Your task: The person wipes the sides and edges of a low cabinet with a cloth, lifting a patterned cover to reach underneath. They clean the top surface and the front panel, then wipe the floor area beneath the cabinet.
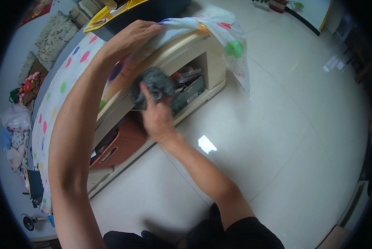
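Note:
My left hand [142,32] grips the edge of a white tablecloth [176,28] printed with coloured dots, holding it up off the front of a cream low cabinet [215,67]. In my right hand [158,119] is a crumpled grey cloth [154,84], pressed near the cabinet's upper front edge between two open compartments. The hand and cloth are slightly blurred. Behind my right wrist, a reddish-brown plastic basket [126,141] stands in the nearer compartment. A dark green box [189,95] with small items in it sits in the farther one, partly hidden by the grey cloth.
On the cabinet top stands a dark bin with a yellow rim [111,23]. Cushions [55,37] and piled clothes [18,146] lie beyond at the left. Glossy floor tiles [266,124] spread to the right, with a potted plant [278,5] at the far edge.

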`<act>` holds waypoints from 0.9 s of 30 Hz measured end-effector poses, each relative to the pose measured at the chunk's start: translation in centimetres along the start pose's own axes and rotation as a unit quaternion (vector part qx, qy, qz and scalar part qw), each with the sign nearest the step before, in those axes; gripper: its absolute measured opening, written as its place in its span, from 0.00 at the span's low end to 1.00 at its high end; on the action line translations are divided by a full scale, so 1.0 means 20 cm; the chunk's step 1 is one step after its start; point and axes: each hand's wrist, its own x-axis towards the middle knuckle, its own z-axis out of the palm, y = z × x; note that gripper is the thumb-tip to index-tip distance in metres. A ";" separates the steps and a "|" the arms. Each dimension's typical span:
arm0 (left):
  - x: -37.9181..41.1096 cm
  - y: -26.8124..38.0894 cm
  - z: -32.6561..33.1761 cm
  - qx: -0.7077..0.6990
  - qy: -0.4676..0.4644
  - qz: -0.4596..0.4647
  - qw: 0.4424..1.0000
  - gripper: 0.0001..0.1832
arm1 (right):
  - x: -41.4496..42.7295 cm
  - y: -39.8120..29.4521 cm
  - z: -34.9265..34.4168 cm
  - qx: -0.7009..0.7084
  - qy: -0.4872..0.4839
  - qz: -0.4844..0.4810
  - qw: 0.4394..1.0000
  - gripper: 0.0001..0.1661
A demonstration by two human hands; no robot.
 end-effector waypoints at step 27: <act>-0.29 0.14 -0.13 -0.019 -0.009 -0.041 0.999 0.27 | 0.11 -0.08 0.06 0.081 0.120 0.142 0.979 0.16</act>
